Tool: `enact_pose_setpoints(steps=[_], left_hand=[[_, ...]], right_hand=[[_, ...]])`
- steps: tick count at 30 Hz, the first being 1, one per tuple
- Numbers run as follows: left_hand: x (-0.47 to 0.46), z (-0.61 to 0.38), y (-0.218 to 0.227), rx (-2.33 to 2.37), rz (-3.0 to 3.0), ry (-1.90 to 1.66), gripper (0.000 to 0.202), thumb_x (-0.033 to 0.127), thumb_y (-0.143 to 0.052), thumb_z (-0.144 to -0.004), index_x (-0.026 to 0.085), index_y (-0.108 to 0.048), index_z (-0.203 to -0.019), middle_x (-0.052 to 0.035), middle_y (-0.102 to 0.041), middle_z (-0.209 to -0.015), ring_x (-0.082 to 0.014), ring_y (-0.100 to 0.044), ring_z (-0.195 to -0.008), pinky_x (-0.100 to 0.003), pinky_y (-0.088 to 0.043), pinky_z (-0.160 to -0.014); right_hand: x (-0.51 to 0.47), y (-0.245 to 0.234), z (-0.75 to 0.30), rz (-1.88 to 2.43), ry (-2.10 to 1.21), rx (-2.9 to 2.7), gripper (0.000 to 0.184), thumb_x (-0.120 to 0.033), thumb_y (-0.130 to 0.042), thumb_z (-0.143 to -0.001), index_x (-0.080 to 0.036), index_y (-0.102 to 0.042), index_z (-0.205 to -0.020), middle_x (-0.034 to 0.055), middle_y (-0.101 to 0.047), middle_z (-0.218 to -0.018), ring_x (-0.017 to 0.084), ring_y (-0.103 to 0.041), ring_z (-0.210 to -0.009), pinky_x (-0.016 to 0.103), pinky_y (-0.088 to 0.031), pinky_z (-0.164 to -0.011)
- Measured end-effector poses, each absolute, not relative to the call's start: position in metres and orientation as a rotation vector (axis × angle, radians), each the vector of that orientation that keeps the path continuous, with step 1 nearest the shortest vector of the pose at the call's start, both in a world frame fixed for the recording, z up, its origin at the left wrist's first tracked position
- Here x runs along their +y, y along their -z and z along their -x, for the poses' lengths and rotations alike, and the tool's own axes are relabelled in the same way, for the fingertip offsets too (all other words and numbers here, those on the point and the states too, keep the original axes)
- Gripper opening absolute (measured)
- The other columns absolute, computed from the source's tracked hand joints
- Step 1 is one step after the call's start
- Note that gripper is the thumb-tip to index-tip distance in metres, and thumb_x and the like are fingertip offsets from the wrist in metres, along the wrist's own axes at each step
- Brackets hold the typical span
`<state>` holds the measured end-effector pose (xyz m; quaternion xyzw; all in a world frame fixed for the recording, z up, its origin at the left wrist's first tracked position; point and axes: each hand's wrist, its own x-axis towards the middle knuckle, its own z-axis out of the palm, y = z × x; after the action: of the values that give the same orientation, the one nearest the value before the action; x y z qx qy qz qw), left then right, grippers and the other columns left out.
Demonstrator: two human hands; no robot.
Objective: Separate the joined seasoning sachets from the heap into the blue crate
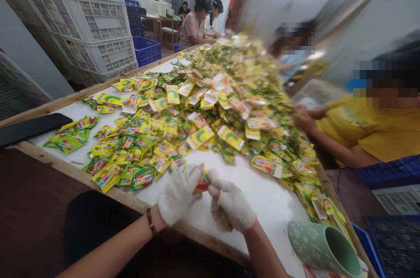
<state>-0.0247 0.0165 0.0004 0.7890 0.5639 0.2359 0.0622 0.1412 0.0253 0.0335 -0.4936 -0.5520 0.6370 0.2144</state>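
Red-and-green packet (201, 181) in hand, lower centre of frame, above the white worktop (256, 182)

Far left: black phone-like slab (33, 129), flat, lying across the wooden rim (46, 158). Upper left: stack of white crates (108, 37), slatted sides, contents showing through. Just right of it, blue crate (147, 53) on the floor.

Left of centre: small group of green packets (70, 136), slightly apart from the main heap. Then the packet heap (200, 136), yellow and green, runs from left of centre up to top centre and down the right side; far end blurred.

Lower centre: left hand (179, 192), white glove, bare fingertips, beaded bracelet (151, 222) at the wrist. Fingers closed on the packet, which sits between the two hands, partly covered. Right hand (233, 204) just right of it, same glove type, fingers curled at the packet's right end, blurred; cannot tell if it grips. Yellow-green piece (226, 221) under its palm, mostly hidden.

Upper centre: person in pink (190, 29) at the heap's far side. Right: person in yellow shirt (357, 127), arms at the heap's edge.

Lower right: green flowered cup (308, 243), tipped in view, mouth facing lower right. Beyond it, dark crate (393, 243) at the right edge, below worktop level
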Motion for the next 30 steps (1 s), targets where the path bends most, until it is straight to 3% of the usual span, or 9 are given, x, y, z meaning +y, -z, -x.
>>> enact_pose_setpoints(steps=[3,5,7,11,14,21,24,26,30], left_hand=[[0.013,0.021,-0.004,1.592,-2.179,-0.738,0.043,0.025,-0.058,-0.079,0.016,-0.053,-0.12,-0.0099,-0.063,-0.102,-0.0275,-0.058,-0.097,-0.045,-0.046,-0.086],[0.012,0.021,-0.004,1.512,-1.954,-0.786,0.031,0.022,-0.05,-0.082,0.018,-0.056,-0.112,-0.0082,-0.064,-0.1,-0.0249,-0.058,-0.098,-0.042,-0.047,-0.089],[0.01,0.023,-0.002,1.443,-1.669,-0.868,0.03,0.018,-0.046,-0.082,0.02,-0.052,-0.112,-0.0055,-0.064,-0.097,-0.0211,-0.06,-0.096,-0.038,-0.049,-0.087],[0.007,0.029,0.008,1.247,-1.129,-1.028,0.031,0.026,-0.053,-0.08,0.022,-0.038,-0.108,0.0013,-0.061,-0.083,-0.016,-0.062,-0.077,-0.031,-0.053,-0.07],[0.004,0.035,0.01,1.167,-1.058,-1.062,0.029,0.028,-0.057,-0.078,0.022,-0.04,-0.102,0.0015,-0.061,-0.083,-0.015,-0.062,-0.076,-0.03,-0.053,-0.069],[0.008,0.042,0.002,1.158,-1.439,-0.898,0.008,0.021,-0.054,-0.078,0.017,-0.061,-0.079,-0.0021,-0.065,-0.084,-0.0157,-0.058,-0.083,-0.03,-0.048,-0.079],[0.012,0.039,0.004,1.205,-1.243,-0.942,0.027,0.02,-0.057,-0.074,0.017,-0.058,-0.101,-0.0009,-0.063,-0.083,-0.0144,-0.058,-0.078,-0.028,-0.048,-0.071],[0.013,0.038,0.006,1.213,-1.199,-0.938,0.036,0.019,-0.058,-0.073,0.017,-0.054,-0.109,-0.0002,-0.063,-0.083,-0.0138,-0.058,-0.075,-0.026,-0.047,-0.068],[0.01,0.038,0.002,1.334,-1.535,-0.84,0.01,0.023,-0.053,-0.078,0.017,-0.061,-0.077,-0.0007,-0.063,-0.075,-0.0148,-0.056,-0.074,-0.027,-0.043,-0.07]], right_hand=[[0.032,-0.036,-0.138,1.371,-1.694,-1.644,0.023,-0.041,-0.058,-0.076,-0.018,-0.06,-0.075,-0.005,-0.053,-0.049,0.008,-0.046,-0.038,0.019,-0.034,-0.039],[0.036,-0.039,-0.136,1.297,-1.561,-1.77,0.01,-0.028,-0.057,-0.073,-0.02,-0.063,-0.075,-0.0022,-0.059,-0.062,0.013,-0.056,-0.055,0.023,-0.045,-0.052],[0.037,-0.039,-0.134,1.238,-1.415,-1.814,0.014,-0.021,-0.053,-0.072,-0.022,-0.065,-0.079,-0.0012,-0.061,-0.069,0.016,-0.059,-0.07,0.027,-0.049,-0.066],[0.03,-0.027,-0.133,1.42,-1.171,-1.522,0.019,-0.027,-0.053,-0.077,-0.02,-0.06,-0.093,-0.0018,-0.057,-0.065,0.014,-0.054,-0.06,0.025,-0.045,-0.057],[0.023,-0.016,-0.134,1.379,-1.311,-1.431,0.025,-0.032,-0.058,-0.077,-0.018,-0.059,-0.098,0.0016,-0.063,-0.077,0.016,-0.057,-0.068,0.025,-0.046,-0.061],[0.019,-0.018,-0.139,1.432,-1.227,-1.746,0.017,-0.025,-0.056,-0.077,-0.018,-0.06,-0.061,-0.0002,-0.057,-0.065,0.015,-0.052,-0.068,0.026,-0.042,-0.065],[0.019,-0.015,-0.141,1.403,-1.32,-1.622,0.012,-0.026,-0.056,-0.075,-0.018,-0.064,-0.079,-0.0025,-0.055,-0.063,0.013,-0.05,-0.062,0.023,-0.041,-0.057],[0.018,-0.012,-0.143,1.372,-1.358,-1.55,0.022,-0.026,-0.056,-0.074,-0.019,-0.063,-0.094,-0.0029,-0.057,-0.066,0.013,-0.051,-0.062,0.023,-0.041,-0.056],[0.014,-0.015,-0.143,1.441,-1.172,-1.784,0.014,-0.023,-0.052,-0.079,-0.02,-0.066,-0.081,0.0003,-0.065,-0.074,0.016,-0.057,-0.072,0.025,-0.043,-0.067]])
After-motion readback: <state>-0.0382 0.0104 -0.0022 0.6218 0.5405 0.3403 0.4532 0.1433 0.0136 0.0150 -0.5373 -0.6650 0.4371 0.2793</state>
